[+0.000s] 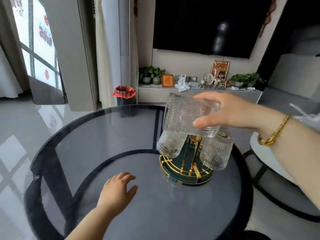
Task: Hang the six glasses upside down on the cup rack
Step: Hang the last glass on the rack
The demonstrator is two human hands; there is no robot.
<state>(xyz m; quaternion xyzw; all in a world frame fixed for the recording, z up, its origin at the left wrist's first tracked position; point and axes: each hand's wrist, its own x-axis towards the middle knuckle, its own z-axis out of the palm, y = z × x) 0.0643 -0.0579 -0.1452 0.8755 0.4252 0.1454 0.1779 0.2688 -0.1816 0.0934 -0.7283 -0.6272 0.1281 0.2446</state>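
Observation:
A gold wire cup rack (186, 172) with a dark green round base stands on the round glass table (97, 135). Two clear embossed glasses hang upside down on it, one on the left (170, 144) and one on the right (216, 153). My right hand (230, 111) grips a third clear glass (183, 113), tilted on its side, just above the rack's top. My left hand (117, 189) rests flat on the tabletop to the left of the rack, fingers apart and holding nothing. The rack's upper prongs are hidden behind the held glass.
A white round side table (270, 163) stands close on the right. Beyond the table are a bin with a red bag (123, 96), a low TV cabinet (155, 94) with plants and ornaments, and a dark TV screen (207, 25).

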